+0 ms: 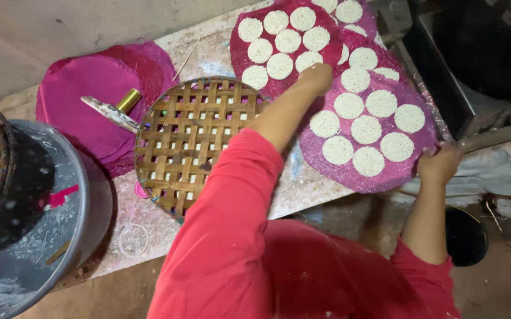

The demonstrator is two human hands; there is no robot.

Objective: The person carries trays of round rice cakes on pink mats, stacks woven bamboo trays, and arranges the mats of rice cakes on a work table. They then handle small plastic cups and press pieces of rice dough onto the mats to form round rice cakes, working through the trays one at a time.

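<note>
Handling a magenta mat of white discs at the right of a floury bench (303, 189).

At the frame's left edge a grey metal basin (60, 236) holds a dark woven-lined pot, parked beside the work. Empty magenta mats (90, 100) lie stacked at upper left with a brass-handled scraper (116, 109) resting on them. A round bamboo lattice tray (190, 142) sits in the middle. Right of it, the left hand (316, 77) is curled, knuckles pressing between loaded mats; whether it holds anything I cannot tell. The right hand (440, 165) is closed on the edge of the near mat (332, 171), probably to keep its white discs (366, 129) flat and apart.
</note>
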